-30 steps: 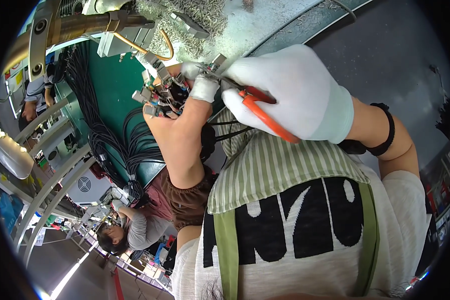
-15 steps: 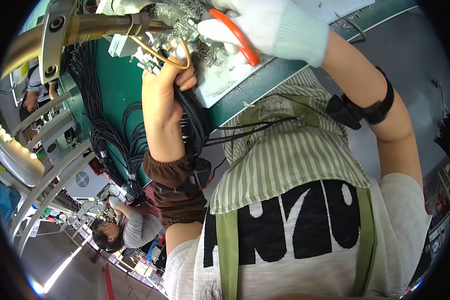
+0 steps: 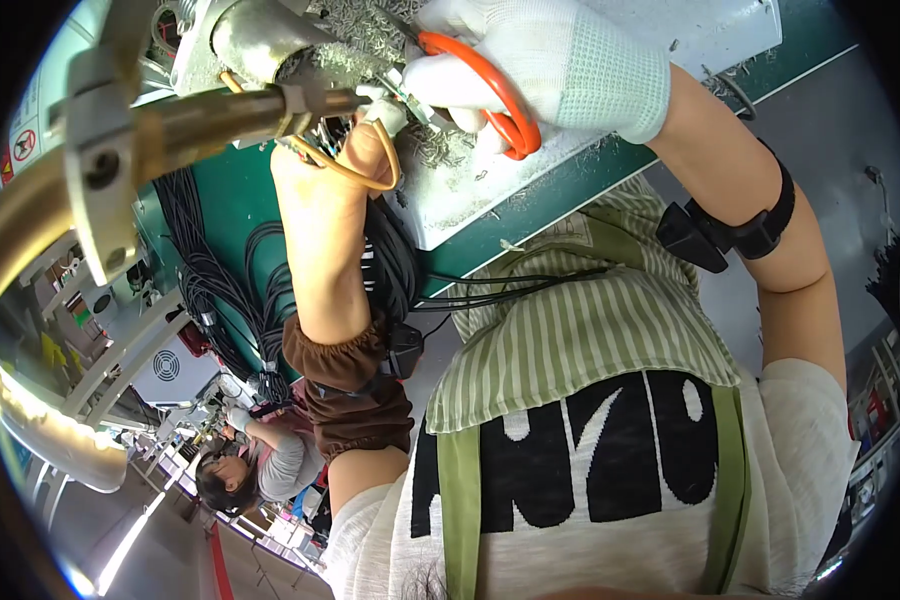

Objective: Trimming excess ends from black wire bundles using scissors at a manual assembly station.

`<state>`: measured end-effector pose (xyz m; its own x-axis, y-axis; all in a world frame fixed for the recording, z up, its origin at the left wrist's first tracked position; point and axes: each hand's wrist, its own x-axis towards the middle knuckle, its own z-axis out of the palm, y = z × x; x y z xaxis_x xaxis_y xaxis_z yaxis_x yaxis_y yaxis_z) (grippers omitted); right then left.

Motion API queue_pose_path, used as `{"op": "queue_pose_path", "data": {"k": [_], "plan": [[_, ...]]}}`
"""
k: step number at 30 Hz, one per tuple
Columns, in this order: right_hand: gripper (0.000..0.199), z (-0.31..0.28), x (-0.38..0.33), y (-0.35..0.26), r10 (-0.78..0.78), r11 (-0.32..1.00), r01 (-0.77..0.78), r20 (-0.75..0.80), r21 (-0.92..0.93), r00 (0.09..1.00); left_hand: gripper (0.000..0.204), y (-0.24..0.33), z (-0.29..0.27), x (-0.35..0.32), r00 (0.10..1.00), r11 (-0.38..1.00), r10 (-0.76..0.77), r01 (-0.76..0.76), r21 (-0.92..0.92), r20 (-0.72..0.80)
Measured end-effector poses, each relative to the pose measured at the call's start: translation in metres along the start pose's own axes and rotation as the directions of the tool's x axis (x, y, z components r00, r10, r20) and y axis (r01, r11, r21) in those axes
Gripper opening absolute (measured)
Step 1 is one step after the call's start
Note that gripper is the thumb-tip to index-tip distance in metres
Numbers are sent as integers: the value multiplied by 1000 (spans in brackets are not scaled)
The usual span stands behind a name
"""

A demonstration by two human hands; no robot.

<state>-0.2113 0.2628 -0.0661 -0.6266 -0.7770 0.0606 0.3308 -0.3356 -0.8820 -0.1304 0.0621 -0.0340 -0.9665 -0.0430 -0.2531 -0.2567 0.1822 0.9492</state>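
My right hand, in a white knitted glove, is closed around scissors with orange-red loop handles. Their dark blades point up and left, partly out of the picture. Beside them, my bare left hand, with a white cover on a fingertip, pinches the ends of a black cable bundle. Thin coloured wires stick out around its fingers, and a small green-and-white piece lies between the two hands. A thin brass-coloured loop crosses in front of the left hand. The exact grip is partly hidden.
Wire clippings cover a white board on the green table. A thick brass-coloured arm reaches in from the left, near a metal cone. More black cables lie left. A co-worker sits lower left.
The view has shifted, bringing the metal cone into sight. More of the scissors' handle loops shows below my right hand. My left hand has turned slightly and still holds the cable ends.
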Motion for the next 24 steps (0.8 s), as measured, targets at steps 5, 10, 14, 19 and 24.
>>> {"op": "queue_pose_path", "data": {"k": [5, 10, 14, 19, 24], "plan": [[26, 1, 0, -3, -24, 955, -3, -88, -297, 996, 17, -10, 3, -8, 991, 990, 129, -128, 57, -19], [35, -2, 4, 5, -287, 699, 260, 71, -666, 955, 14, -10, 7, -11, 991, 993, 114, -114, 13, -75], [37, 7, 6, -11, 53, 892, -59, -25, -449, 998, 13, -9, 4, -9, 993, 992, 122, -121, -20, 7], [35, 8, 11, -22, 309, 884, -293, -13, -365, 951, 15, -9, -2, -2, 999, 998, 36, -37, -50, -8], [35, -1, 18, -4, 182, 929, -139, 95, -343, 979, 15, -14, -6, 5, 999, 952, -31, 42, -302, 41]]}}
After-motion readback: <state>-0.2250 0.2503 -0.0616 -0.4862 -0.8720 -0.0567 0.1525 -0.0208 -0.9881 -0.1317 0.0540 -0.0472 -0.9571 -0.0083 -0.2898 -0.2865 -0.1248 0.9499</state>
